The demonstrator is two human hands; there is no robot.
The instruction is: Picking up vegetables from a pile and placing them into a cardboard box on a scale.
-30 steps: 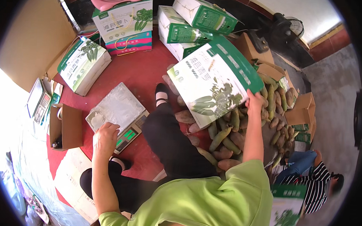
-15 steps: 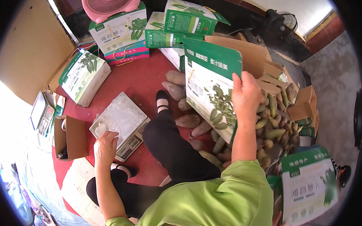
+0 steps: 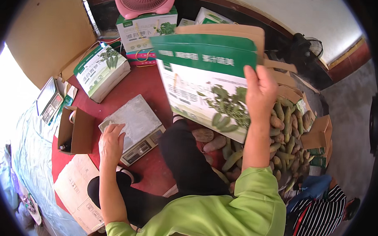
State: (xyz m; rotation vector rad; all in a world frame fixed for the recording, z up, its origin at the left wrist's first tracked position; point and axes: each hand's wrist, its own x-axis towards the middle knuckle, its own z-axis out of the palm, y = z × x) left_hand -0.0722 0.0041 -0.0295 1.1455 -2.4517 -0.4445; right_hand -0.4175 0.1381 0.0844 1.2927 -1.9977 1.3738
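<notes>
Above the heap of sweet potatoes (image 3: 286, 134), the right hand (image 3: 260, 89) lifts a flat green-and-white carton (image 3: 202, 81), fingers clamped over its edge; it looks light, stiff, likely to flex. Left hand (image 3: 111, 142) rests, fingers spread, on the scale (image 3: 134, 126).

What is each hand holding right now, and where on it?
The right hand grips the green-and-white carton by its right edge, lifted. The left hand holds nothing; it rests flat on the scale platform's near-left corner.
</notes>
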